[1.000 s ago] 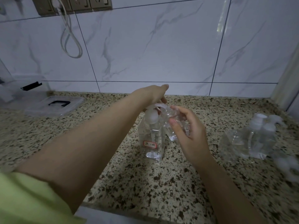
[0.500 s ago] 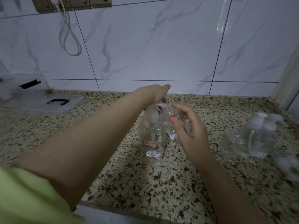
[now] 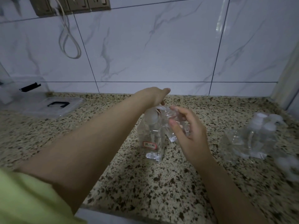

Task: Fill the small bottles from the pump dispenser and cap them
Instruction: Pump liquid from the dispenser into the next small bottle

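Observation:
A clear pump dispenser (image 3: 150, 136) with a red-edged label stands on the speckled counter (image 3: 129, 183) at centre. My left hand (image 3: 153, 97) rests on its pump head from above, and its fingertips are mostly hidden. My right hand (image 3: 191, 135) grips a small clear bottle (image 3: 172, 137), tilted, right beside the dispenser under the spout. Whether liquid is coming out cannot be made out.
Several small clear bottles with white caps (image 3: 260, 131) stand at the right with crumpled clear plastic (image 3: 233, 139) beside them. A clear box lid with a black handle (image 3: 53, 106) lies at the back left. A white cable (image 3: 69, 39) hangs on the tiled wall.
Almost nothing has moved. My left hand stays on the pump head, and my right hand keeps the small bottle at the spout with only a slight shift.

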The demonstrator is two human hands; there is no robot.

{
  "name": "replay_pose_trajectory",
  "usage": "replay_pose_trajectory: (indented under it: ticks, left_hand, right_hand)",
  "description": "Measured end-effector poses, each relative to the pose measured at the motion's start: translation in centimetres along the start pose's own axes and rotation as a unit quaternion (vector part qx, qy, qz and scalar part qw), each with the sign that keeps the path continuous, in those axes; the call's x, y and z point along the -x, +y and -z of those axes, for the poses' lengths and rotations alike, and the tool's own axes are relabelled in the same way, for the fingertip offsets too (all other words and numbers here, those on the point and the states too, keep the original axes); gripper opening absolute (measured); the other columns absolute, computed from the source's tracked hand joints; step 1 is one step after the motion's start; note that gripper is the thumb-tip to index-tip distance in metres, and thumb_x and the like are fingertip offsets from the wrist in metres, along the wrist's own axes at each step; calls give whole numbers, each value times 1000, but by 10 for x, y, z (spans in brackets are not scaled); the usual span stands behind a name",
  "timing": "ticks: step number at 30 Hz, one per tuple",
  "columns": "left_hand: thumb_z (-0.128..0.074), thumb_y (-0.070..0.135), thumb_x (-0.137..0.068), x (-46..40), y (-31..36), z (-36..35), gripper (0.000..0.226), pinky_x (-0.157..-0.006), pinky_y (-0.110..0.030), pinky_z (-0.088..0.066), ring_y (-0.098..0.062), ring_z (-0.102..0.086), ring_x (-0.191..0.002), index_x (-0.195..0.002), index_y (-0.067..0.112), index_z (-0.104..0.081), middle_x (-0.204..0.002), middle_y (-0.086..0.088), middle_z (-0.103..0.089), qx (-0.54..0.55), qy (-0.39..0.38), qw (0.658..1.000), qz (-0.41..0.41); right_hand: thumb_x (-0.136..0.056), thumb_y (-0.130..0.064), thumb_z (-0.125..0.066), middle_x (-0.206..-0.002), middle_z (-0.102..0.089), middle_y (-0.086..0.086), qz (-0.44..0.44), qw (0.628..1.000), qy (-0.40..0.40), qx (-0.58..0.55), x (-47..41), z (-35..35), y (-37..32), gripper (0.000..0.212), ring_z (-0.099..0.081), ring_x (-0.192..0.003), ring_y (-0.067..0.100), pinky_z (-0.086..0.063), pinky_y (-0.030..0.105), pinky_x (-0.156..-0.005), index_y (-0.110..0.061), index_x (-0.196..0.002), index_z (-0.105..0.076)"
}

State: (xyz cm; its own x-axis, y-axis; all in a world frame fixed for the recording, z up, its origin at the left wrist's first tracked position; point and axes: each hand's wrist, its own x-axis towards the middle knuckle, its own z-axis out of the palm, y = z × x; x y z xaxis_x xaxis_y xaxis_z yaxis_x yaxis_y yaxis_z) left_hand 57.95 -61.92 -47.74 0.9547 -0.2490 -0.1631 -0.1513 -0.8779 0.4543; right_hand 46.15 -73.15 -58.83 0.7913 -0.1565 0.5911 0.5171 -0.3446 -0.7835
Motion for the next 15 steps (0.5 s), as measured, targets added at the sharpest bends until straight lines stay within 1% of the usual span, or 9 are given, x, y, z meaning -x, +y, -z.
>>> replay_pose_trajectory:
  ticks: [1,2,5,7,9,11,13,15]
  left_hand:
    - [-22,57,-103,0,0,0,67,-80,-36,-39,-32,-57,-110,-114,13,-72,-127,-13,-61,3,-3,1000,3]
    - [-22,57,-103,0,0,0,67,-78,-36,-38,-32,-57,-109,-114,14,-72,-126,-12,-62,7,-10,1000,8]
    - [-22,60,-101,1,-2,4,68,-66,-34,-40,-32,-59,-107,-112,15,-71,-124,-11,-62,15,-9,1000,7]
    - [-22,60,-102,-1,-2,5,68,-67,-35,-42,-33,-61,-106,-110,14,-72,-125,-12,-61,20,1,1000,1]
    - [-21,60,-102,-1,0,3,68,-73,-36,-42,-33,-58,-108,-114,14,-71,-125,-12,-60,14,-12,1000,11]
    - [-21,60,-101,-1,2,3,69,-74,-37,-43,-32,-58,-105,-118,13,-68,-117,-9,-63,10,-26,1000,15]
    - [-21,60,-102,-2,1,4,69,-74,-36,-45,-31,-62,-100,-115,12,-68,-107,-8,-67,22,-22,999,7]
    - [-20,59,-102,-1,0,4,69,-67,-33,-42,-30,-60,-99,-114,13,-69,-101,-7,-67,27,-22,999,13]
  right_hand:
    - [-97,-34,-63,-119,-64,-11,0,1000,1,5,0,0,0,35,-59,-116,4,-47,8,-87,-22,-129,-63]
    - [-96,-34,-63,-119,-65,-10,-1,1000,1,8,0,0,0,36,-59,-116,3,-46,6,-85,-22,-130,-63]
    - [-98,-30,-64,-122,-64,-10,-10,1000,-2,-5,0,0,0,35,-59,-117,2,-47,5,-83,-22,-132,-62]
    - [-98,-31,-64,-123,-64,-10,-12,1000,-5,-5,0,0,1,34,-59,-118,3,-47,6,-84,-24,-131,-62]
    - [-99,-34,-64,-123,-64,-10,-11,1000,-4,-2,1,-1,1,34,-59,-118,4,-47,5,-85,-24,-131,-62]
    - [-98,-33,-64,-121,-64,-8,-4,1000,1,0,1,-1,1,35,-59,-117,3,-45,4,-85,-23,-131,-62]
    - [-96,-39,-62,-121,-64,-8,-2,1000,0,1,0,-1,0,37,-59,-116,2,-45,4,-87,-25,-131,-62]
    - [-95,-45,-58,-121,-64,-11,-4,1000,0,7,0,-1,0,41,-58,-116,3,-45,6,-89,-26,-131,-61]
